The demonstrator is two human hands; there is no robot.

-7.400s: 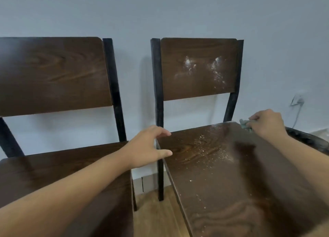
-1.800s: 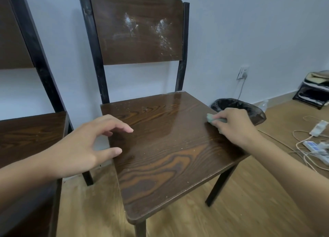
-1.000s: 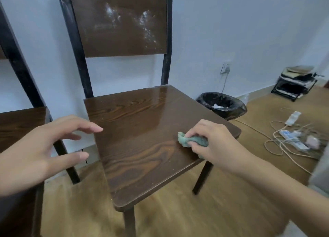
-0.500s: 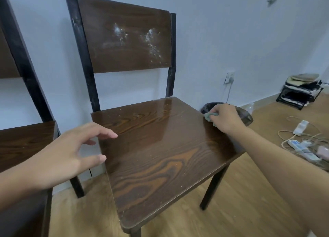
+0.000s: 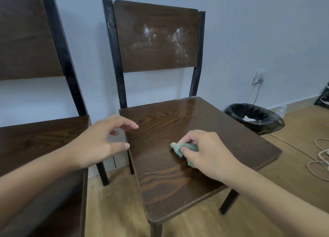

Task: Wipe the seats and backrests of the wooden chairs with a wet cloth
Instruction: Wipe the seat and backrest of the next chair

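Two dark wooden chairs with black frames stand against the wall. The right chair's seat (image 5: 204, 123) looks glossy, with a few pale specks near its back and left edges. Its backrest (image 5: 156, 37) carries white dusty smears. My right hand (image 5: 208, 155) presses a crumpled green cloth (image 5: 178, 147) onto the middle of that seat. My left hand (image 5: 99, 142) hovers with fingers spread over the gap between the chairs, holding nothing. The left chair's seat (image 5: 35, 139) and backrest (image 5: 25, 41) are partly in view.
A bin lined with a black bag (image 5: 254, 119) sits on the wooden floor just right of the chair. Beige cables (image 5: 318, 158) lie coiled at the far right. A wall socket with a plug (image 5: 259, 77) is behind the bin.
My right hand has slid the cloth from the seat's far right edge back to the middle. The view has shifted left, showing more of the left chair. My left hand stays hovering.
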